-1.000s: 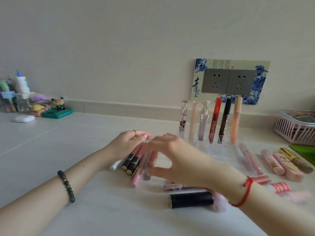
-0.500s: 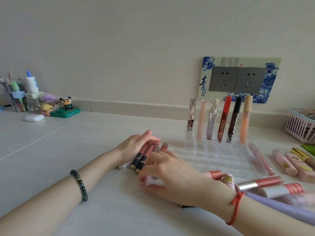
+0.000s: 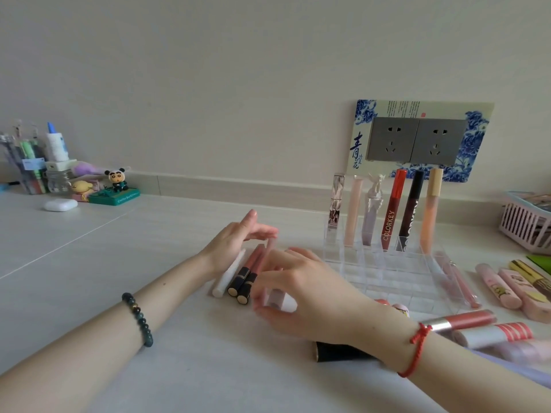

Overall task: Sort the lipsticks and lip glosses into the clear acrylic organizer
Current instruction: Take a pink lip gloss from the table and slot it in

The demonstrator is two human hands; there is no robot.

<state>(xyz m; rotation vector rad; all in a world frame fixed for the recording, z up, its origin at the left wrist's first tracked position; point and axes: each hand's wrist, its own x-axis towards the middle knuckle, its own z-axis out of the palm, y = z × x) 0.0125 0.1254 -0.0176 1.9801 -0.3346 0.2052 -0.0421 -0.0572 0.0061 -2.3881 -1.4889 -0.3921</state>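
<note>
While the left hand (image 3: pixel 235 242), its grip apart, flanks the tubes (image 3: pixel 247 272) lying on the counter (image 3: pixel 143 239), the right hand (image 3: pixel 301 296), grip curled on a pale tube (image 3: pixel 281 304) just left of the organizer (image 3: pixel 387 281), should lift clear, then stand it upright in an empty slot.

Home desk: wall socket (image 3: pixel 417 140) w/ floral decal, panda figurine (image 3: pixel 117 180), pen cup (image 3: pixel 26 171), earbud case (image 3: pixel 60 204), pink basket (image 3: pixel 524 228).
</note>
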